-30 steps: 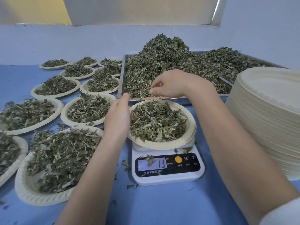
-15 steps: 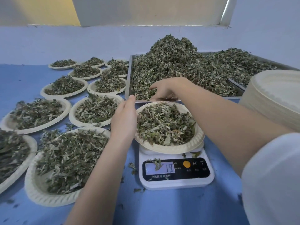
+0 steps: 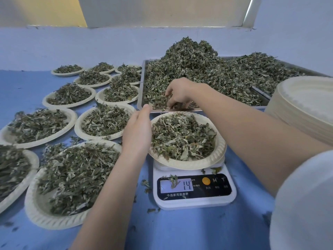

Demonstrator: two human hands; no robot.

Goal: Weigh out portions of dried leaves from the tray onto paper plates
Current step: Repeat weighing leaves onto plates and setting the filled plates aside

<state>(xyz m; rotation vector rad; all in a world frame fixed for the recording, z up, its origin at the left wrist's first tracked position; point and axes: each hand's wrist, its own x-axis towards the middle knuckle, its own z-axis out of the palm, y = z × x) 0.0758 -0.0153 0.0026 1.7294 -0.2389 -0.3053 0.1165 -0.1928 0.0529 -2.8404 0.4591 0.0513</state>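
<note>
We look across a blue-covered bench (image 3: 180, 231) to a pale bluish-white wall (image 3: 90, 46) whose top ledge meets a yellow panel (image 3: 54, 11) at the left and a white board (image 3: 162, 9) beside it, with soft, even light falling over the whole room.

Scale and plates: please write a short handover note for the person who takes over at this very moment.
Left hand: open, fingers straight against the left rim of the plate on the scale.
Right hand: in the tray, fingers curled round a pinch of leaves at the near edge.
Display shows 14; a leaf partly covers it.
Done: several filled plates lie on the table at left.
Left: finish this portion, move it aside, take a new plate from the stack at right.
</note>
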